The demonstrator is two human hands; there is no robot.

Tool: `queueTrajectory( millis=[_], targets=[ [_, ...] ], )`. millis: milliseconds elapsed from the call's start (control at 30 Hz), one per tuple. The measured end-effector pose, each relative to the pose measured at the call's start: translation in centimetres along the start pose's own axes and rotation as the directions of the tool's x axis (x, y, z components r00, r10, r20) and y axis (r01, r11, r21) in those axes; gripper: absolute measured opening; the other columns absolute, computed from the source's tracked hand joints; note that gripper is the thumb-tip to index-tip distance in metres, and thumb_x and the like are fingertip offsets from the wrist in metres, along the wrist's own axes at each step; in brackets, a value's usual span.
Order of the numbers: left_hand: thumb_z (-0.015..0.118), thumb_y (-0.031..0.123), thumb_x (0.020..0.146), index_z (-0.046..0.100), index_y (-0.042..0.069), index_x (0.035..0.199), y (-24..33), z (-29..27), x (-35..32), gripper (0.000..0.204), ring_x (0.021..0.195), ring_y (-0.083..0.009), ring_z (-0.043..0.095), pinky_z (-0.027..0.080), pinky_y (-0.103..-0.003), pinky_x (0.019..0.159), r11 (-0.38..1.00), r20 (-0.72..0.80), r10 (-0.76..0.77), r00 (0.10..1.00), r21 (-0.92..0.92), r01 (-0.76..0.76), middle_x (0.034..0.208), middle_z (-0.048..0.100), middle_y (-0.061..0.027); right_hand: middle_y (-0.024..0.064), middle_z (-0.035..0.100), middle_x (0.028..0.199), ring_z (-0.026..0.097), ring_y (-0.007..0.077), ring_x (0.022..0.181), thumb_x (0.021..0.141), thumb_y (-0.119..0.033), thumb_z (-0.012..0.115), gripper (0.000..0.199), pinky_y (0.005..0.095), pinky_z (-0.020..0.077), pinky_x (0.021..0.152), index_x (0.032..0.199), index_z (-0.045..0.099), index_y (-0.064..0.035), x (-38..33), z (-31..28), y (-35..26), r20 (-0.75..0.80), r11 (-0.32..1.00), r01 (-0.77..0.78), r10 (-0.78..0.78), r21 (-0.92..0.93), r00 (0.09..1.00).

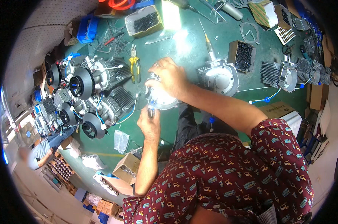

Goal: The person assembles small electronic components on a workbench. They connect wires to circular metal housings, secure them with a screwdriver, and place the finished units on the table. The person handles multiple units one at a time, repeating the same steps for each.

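A bright silvery metal housing [162, 99] lies at the table's near edge in front of me, washed out by glare. Over its far side arches my right hand [171, 77], fingers curled down onto a metal part of it. My left hand [149, 125] is at the housing's near left edge, thumb and fingers pinched together by a small blue spot; what sits between them is too small to name. Just right of my hands rests a second housing [223, 79] with a round cover, and a screwdriver [210, 46] stands against its far side.
Finned motor units with black fan wheels [81, 84] crowd the left. Yellow-handled pliers [134, 64] lie beside them. Boxes of dark screws [144, 23] [245, 56] stand farther back. More finned units [288, 76] are at the right. A person [42, 151] sits at far left.
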State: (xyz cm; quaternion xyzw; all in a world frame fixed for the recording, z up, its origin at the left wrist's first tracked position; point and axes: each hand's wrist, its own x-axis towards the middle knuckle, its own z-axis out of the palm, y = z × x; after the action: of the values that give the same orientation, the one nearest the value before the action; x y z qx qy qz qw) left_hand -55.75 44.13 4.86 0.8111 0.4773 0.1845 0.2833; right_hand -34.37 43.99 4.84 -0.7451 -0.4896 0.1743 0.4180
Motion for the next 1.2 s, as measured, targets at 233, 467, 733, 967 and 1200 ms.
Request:
queueTrajectory(
  millis=[233, 467, 733, 967, 1200],
  targets=[
    [0.068, -0.001, 0.085, 0.06, 0.0, 0.084, 1.7, -0.3, 1.0, 0.008, 0.061, -0.0046, 0.049, 0.05, -0.024, 0.055, 0.755, 0.222, -0.455, 0.863, -0.417, 0.505, 0.071, 0.053, 0.0044, 0.0127, 0.068, 0.105, 0.062, 0.0305, 0.109, 0.072, -0.038, 0.084, 0.045, 0.0416, 0.0544, 0.089, 0.104, 0.076, -0.0074, -0.4, 0.0, 0.3, -0.008, 0.999, 0.033, -0.033, 0.014, 0.999],
    [0.061, -0.002, 0.09, 0.064, -0.006, 0.103, 1.7, -1.5, 1.8, 0.014, 0.068, -0.008, 0.061, 0.057, -0.026, 0.061, 0.674, 0.37, -0.453, 0.811, -0.454, 0.583, 0.082, 0.065, -0.0035, 0.012, 0.067, 0.107, 0.062, 0.0296, 0.11, 0.072, -0.036, 0.084, 0.041, 0.0411, 0.0547, 0.087, 0.101, 0.076, -0.0079, -0.2, -0.3, -0.2, -0.01, 1.0, 0.01, -0.01, 0.009, 1.0],
    [0.059, -0.004, 0.093, 0.059, -0.007, 0.105, 1.7, -0.6, 1.3, 0.013, 0.065, -0.0101, 0.062, 0.057, -0.026, 0.056, 0.733, 0.309, -0.457, 0.834, -0.4, 0.55, 0.084, 0.066, -0.0077, 0.0131, 0.067, 0.105, 0.062, 0.0303, 0.107, 0.072, -0.035, 0.084, 0.04, 0.0412, 0.0548, 0.086, 0.101, 0.076, -0.0078, -0.2, -0.1, 0.3, -0.023, 0.999, 0.031, -0.031, 0.024, 0.999],
    [0.058, -0.001, 0.095, 0.061, -0.006, 0.104, 2.6, -1.3, 2.0, 0.011, 0.068, -0.0113, 0.062, 0.057, -0.026, 0.061, 0.635, 0.352, -0.51, 0.785, -0.462, 0.62, 0.085, 0.067, -0.0077, 0.013, 0.066, 0.104, 0.061, 0.0303, 0.107, 0.074, -0.039, 0.082, 0.041, 0.0422, 0.0553, 0.083, 0.1, 0.075, -0.0083, -0.2, 0.0, -0.2, -0.037, 1.0, 0.024, -0.024, -0.003, 0.999],
    [0.059, 0.01, 0.101, 0.063, -0.003, 0.107, -0.7, -2.7, 1.2, 0.015, 0.075, -0.0151, 0.066, 0.056, -0.025, 0.068, 0.073, 0.678, -0.5, 0.538, -0.586, 0.807, 0.092, 0.069, -0.0107, 0.0115, 0.065, 0.106, 0.059, 0.0294, 0.113, 0.075, -0.041, 0.081, 0.042, 0.0431, 0.0561, 0.085, 0.102, 0.075, -0.0091, -0.4, 0.3, -0.4, 0.02, 0.999, 0.051, -0.051, -0.004, 0.999]
  ],
)
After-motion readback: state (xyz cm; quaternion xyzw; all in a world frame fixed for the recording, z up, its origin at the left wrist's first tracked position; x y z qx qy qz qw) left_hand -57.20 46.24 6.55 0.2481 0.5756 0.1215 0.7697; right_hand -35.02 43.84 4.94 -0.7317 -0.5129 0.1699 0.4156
